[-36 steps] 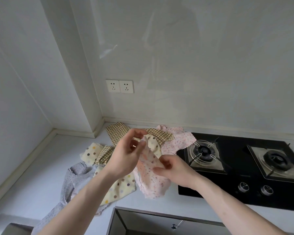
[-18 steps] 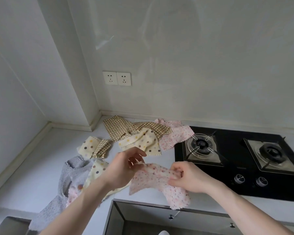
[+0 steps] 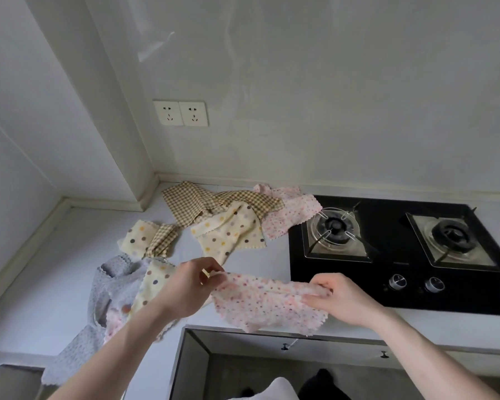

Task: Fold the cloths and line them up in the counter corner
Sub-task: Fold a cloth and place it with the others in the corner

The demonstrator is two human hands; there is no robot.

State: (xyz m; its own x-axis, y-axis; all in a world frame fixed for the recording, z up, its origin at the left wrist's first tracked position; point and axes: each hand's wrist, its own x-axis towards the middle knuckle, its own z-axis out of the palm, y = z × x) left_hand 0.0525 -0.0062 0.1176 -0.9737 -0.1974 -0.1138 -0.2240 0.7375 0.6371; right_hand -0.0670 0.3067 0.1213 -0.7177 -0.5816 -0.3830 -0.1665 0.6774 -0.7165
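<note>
Left hand (image 3: 189,284) and right hand (image 3: 337,298) pinch, arms outstretched.

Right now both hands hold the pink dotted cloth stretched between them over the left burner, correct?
Not quite. In the head view the left hand and right hand do hold the pink dotted cloth stretched between them, but it hangs over the counter's front edge, nearer than the stove, not over the left burner.

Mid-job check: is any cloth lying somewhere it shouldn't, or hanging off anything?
Yes. The pink dotted cloth by the wall has a corner lying over the black gas hob edge, near the left burner. The grey dotted cloth trails over the white counter front edge at lower left.
</note>
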